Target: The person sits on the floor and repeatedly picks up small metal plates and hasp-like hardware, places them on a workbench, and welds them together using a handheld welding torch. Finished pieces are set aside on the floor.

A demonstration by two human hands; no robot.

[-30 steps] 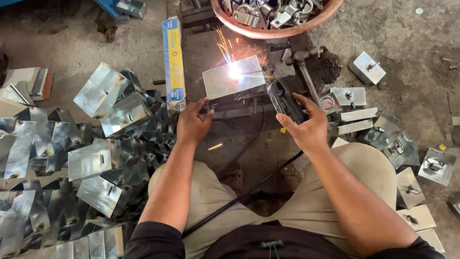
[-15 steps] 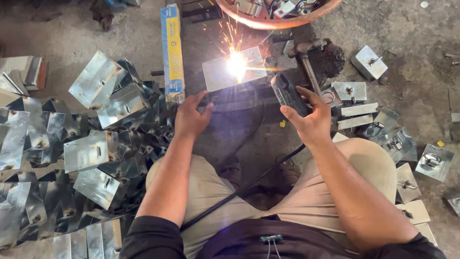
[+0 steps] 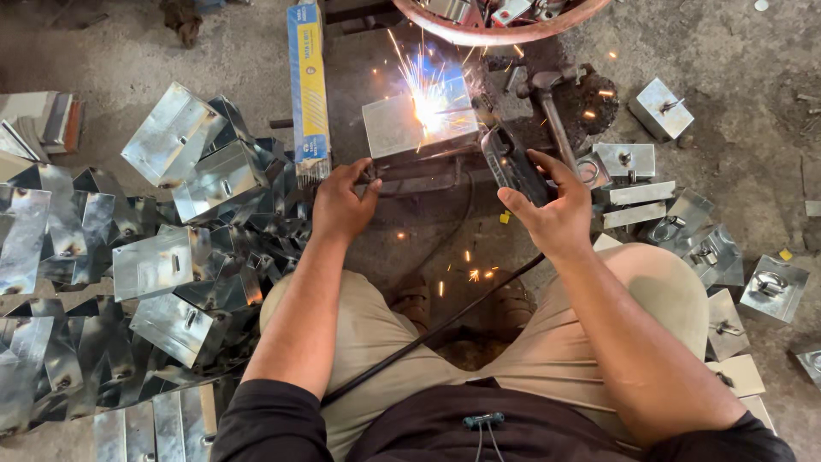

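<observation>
- Right hand (image 3: 552,214) at 1 o'clock, fingers clamped on a dark welding holder (image 3: 511,162), tip angled toward the metal box (image 3: 419,124) at 12 o'clock, likely to keep the arc on its seam.
- Left hand (image 3: 342,204) at 11 o'clock, fingers closed on a dark bar just beside the box, seemingly bracing it.
- Black cable (image 3: 428,334) running back between the knees, clear of the sparks.
- Shiny folded boxes (image 3: 171,257) heaped at 9 o'clock; finished pieces with handles (image 3: 684,248) at 3 o'clock; hammer (image 3: 552,111) near the box.
- Weld point lost in glare; red basin (image 3: 505,30) cut off at the top edge; rod itself hard to make out.
</observation>
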